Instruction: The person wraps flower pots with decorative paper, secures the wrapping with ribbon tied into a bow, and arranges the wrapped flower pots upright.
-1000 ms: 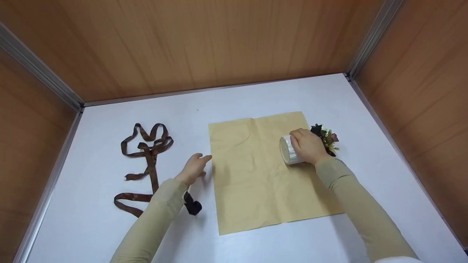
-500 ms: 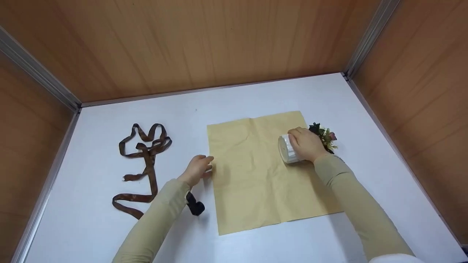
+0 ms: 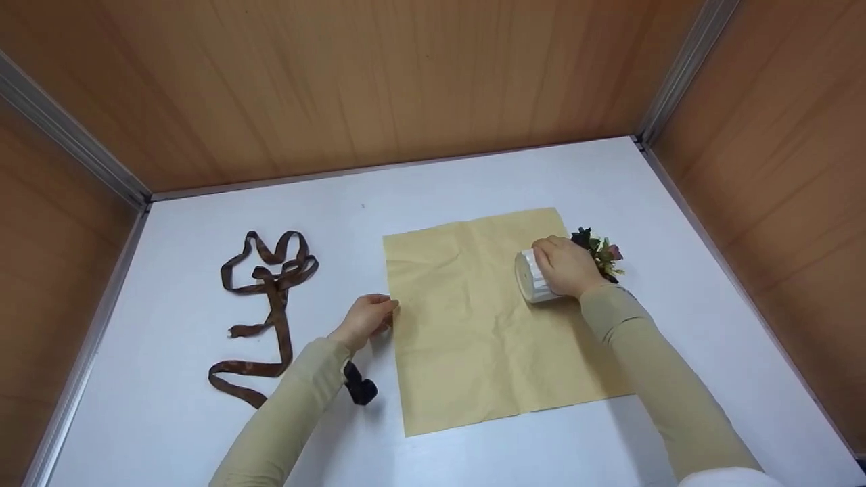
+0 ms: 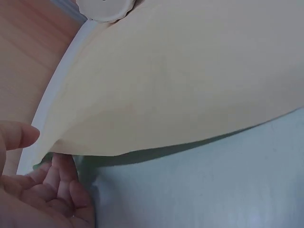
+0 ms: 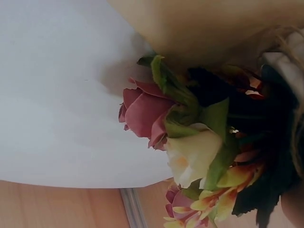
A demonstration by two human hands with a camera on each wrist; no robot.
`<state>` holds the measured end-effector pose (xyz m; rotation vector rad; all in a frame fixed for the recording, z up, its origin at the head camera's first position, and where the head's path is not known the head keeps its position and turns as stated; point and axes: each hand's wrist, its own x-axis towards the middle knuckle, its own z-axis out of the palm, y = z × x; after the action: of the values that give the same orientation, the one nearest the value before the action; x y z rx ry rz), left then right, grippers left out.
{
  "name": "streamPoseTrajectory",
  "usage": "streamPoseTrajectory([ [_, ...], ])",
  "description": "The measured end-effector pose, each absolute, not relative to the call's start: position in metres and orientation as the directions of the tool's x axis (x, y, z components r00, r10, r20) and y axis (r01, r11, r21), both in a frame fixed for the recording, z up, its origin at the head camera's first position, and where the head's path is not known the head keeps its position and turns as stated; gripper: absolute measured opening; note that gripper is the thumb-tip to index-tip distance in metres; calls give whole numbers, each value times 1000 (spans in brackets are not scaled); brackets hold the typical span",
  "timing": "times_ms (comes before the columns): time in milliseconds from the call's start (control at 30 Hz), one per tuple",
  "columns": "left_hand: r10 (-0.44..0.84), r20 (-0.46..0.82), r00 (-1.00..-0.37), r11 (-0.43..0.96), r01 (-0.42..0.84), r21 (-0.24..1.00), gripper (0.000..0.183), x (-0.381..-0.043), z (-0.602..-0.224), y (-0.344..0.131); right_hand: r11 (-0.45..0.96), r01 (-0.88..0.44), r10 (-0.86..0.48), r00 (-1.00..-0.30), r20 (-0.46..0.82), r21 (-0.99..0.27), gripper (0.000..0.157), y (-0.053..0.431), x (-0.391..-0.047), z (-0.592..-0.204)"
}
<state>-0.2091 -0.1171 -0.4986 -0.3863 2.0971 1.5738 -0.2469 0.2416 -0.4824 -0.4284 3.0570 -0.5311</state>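
In the head view, a sheet of brown kraft paper (image 3: 453, 338) lies on the white table. At its left edge is my left hand (image 3: 365, 319). The left wrist view shows the fingers (image 4: 64, 178) under the slightly raised edge, while the thumb stands apart from the paper. My right hand (image 3: 568, 267) grips a white flowerpot (image 3: 531, 277), which lies on its side on the paper's right part, base towards the left. Artificial flowers (image 3: 605, 257) stick out beyond that hand. The right wrist view shows a pink rose (image 5: 145, 111), a cream flower (image 5: 192, 152) and green leaves.
A long brown ribbon (image 3: 277, 311) lies in loose loops on the left of the table (image 3: 433, 186). A black object (image 3: 360, 387) sits at my left wrist. Wood-patterned panels (image 3: 406, 81) stand behind and on both sides.
My left hand has moved in from beside the paper, with its fingers now under the left edge, which has risen slightly. My right hand stays on the flowerpot.
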Motion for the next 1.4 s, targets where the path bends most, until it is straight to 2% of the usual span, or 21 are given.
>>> streamPoseTrajectory([
  [67,97,-525,-846,315,-474,822,16,-208,-497,-117,904,-265,-265,-963,48,-335,42,242,-246,-483],
  [267,207,-521,-828,378,-423,824,32,-208,-489,-120,899,-280,-268,-960,83,-338,40,241,-243,-485],
  [500,297,-511,-807,405,-378,833,25,-213,-473,-121,899,-299,-272,-954,127,-320,39,239,-240,-488],
  [833,401,-360,-842,210,-299,931,27,-221,-448,-107,903,-306,-272,-951,148,-303,38,240,-237,-489],
  [1133,428,-261,-866,66,-258,964,33,-223,-438,-93,895,-335,-290,-939,187,-295,39,239,-235,-490],
  [1400,497,-202,-844,-56,-264,963,28,-221,-433,-76,899,-327,-274,-939,207,-292,36,240,-233,-493],
])
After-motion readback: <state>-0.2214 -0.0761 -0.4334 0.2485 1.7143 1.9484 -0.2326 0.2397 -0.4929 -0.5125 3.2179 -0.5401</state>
